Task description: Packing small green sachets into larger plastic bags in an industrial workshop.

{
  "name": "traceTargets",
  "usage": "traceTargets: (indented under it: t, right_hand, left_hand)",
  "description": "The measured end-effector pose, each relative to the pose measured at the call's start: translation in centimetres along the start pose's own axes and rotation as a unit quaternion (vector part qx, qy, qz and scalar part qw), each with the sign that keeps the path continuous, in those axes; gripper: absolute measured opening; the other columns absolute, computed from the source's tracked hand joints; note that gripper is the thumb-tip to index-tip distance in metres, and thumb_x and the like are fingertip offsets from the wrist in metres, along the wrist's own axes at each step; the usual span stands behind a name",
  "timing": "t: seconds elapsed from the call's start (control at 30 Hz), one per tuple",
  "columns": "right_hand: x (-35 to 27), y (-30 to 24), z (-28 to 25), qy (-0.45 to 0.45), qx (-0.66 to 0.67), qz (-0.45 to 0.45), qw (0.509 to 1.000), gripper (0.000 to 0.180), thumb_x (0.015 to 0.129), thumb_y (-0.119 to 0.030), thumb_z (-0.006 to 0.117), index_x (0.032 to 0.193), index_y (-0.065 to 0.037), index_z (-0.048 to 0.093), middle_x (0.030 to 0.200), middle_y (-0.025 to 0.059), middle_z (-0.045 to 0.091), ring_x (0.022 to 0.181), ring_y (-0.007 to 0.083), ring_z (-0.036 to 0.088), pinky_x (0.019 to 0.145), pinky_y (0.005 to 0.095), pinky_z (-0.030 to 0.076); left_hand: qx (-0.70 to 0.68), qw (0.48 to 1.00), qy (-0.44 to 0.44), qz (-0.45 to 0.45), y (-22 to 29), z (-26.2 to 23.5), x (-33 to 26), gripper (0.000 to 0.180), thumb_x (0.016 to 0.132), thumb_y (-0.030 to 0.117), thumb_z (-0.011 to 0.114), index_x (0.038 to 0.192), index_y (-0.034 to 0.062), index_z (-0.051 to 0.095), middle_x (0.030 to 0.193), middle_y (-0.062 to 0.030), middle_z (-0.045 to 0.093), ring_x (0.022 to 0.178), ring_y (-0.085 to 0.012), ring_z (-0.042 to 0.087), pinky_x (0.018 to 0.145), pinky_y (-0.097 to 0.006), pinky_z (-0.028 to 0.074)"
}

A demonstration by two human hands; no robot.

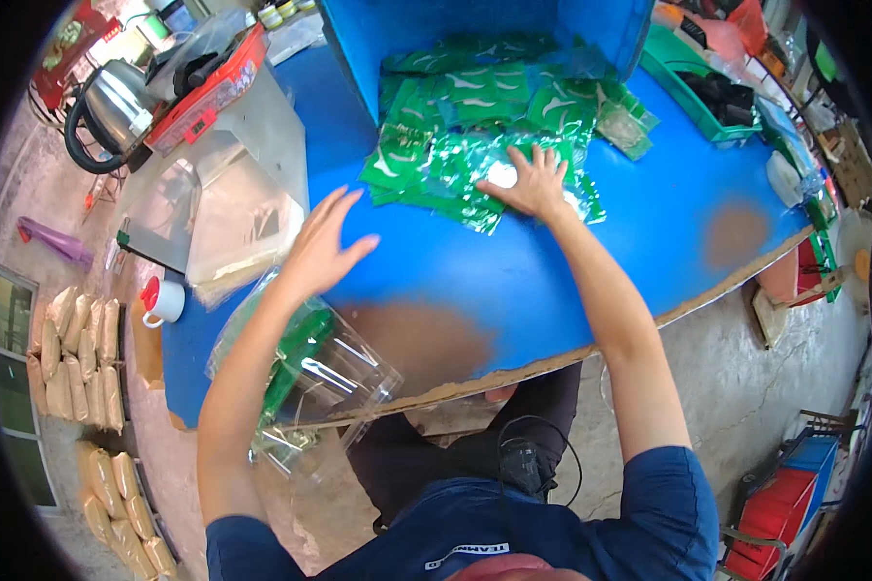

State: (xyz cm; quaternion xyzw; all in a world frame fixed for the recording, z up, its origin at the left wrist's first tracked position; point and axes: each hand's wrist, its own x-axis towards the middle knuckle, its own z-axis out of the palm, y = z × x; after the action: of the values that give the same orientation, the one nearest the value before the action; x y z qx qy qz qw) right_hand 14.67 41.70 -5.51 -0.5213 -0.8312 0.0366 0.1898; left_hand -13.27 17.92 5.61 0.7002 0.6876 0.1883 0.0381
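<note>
- Broadly, a blue table (pixel 572 290) is filling the middle.
- A blue box (pixel 344 48) is standing at its far side.
- Green packets (pixel 421 145) are lying piled across the box's opening.
- The left hand (pixel 320 250) is reaching nearby, spread and empty.
- The right hand (pixel 535 186) is resting on the packets, fingers splayed, grasping nothing visible.

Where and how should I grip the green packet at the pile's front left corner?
Likely pinch its outer left edge, coming from the left: the green packet lies flat and looks thin, and that edge juts over the blue tabletop. The open left hand is on that side; the right hand lies on the pile.
</note>
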Motion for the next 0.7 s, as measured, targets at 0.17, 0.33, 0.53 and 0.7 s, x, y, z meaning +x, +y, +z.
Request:
traceTargets:
  t: [0.17, 0.33, 0.53, 0.7]
  right_hand:
    - [-5.1, -1.7, -0.6, 0.006, 0.048, -0.025, 0.999, 0.106, 0.068, -0.089, 0.056, 0.146, -0.017, 0.049, 0.152, 0.0312, 0.035, 0.143, 0.0525, 0.024, 0.114, 0.0695, 0.011]
    - [-8.8, 0.5, -2.3, 0.028, 0.028, -0.007, 0.999, 0.108, 0.07, -0.089, 0.052, 0.148, -0.015, 0.046, 0.153, 0.032, 0.033, 0.144, 0.0536, 0.02, 0.114, 0.0696, 0.009]
    - [-12.4, -2.8, -3.4, -0.023, 0.073, -0.004, 0.997, 0.107, 0.075, -0.087, 0.047, 0.151, -0.012, 0.04, 0.152, 0.032, 0.032, 0.144, 0.0529, 0.02, 0.113, 0.0696, 0.011]
    - [-7.2, 1.4, -5.4, 0.189, 0.18, 0.01, 0.965, 0.071, 0.087, -0.06, 0.063, 0.112, 0.005, 0.058, 0.106, 0.0258, 0.061, 0.098, 0.0418, 0.061, 0.083, 0.0492, 0.052]
  left_hand:
    - [0.054, 0.993, 0.034, -0.099, -4.5, 10.6, 9.7, 0.08, 0.092, 0.053, 0.059, 0.152, 0.0077, 0.033, 0.158, -0.0253, 0.028, 0.147, -0.0413, 0.025, 0.12, -0.051, 0.019]
    - [0.076, 0.973, 0.012, -0.218, 3.3, 15.0, 8.3, 0.077, 0.095, 0.056, 0.047, 0.155, 0.0102, 0.029, 0.16, -0.0254, 0.022, 0.15, -0.0392, 0.017, 0.122, -0.05, 0.013]
    - [0.055, 0.967, -0.01, -0.25, 7.1, 13.1, 1.7, 0.076, 0.093, 0.048, 0.057, 0.152, 0.0072, 0.034, 0.157, -0.0256, 0.029, 0.146, -0.0417, 0.025, 0.118, -0.051, 0.022]
    - [0.025, 0.992, 0.095, -0.085, 11.7, 2.0, -5.1, 0.079, 0.087, 0.04, 0.071, 0.148, 0.0022, 0.039, 0.155, -0.0268, 0.031, 0.145, -0.0404, 0.028, 0.117, -0.05, 0.025]
